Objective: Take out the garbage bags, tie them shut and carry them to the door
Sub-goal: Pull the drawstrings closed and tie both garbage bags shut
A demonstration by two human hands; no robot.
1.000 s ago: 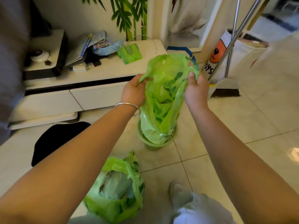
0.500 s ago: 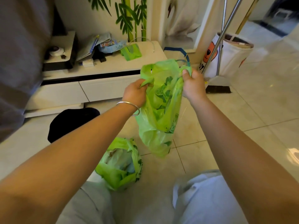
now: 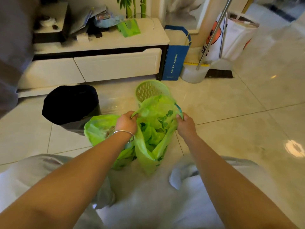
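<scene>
The left hand [image 3: 127, 120] and the right hand [image 3: 185, 123] each pinch one side of the top of a thin green plastic garbage bag [image 3: 153, 134], holding it open low over the shiny tile floor [image 3: 231, 129]. A second green plastic bag [image 3: 99, 128] sits just beside it on the left. The empty green plastic basket [image 3: 151, 90] stands right behind them, with a black bin [image 3: 71, 103] off to the left.

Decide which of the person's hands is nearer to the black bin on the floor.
Left. The left hand grips the bag's near-left rim, a short way right of the black bin. The right hand holds the green bag on its far side, farther from the bin.
</scene>
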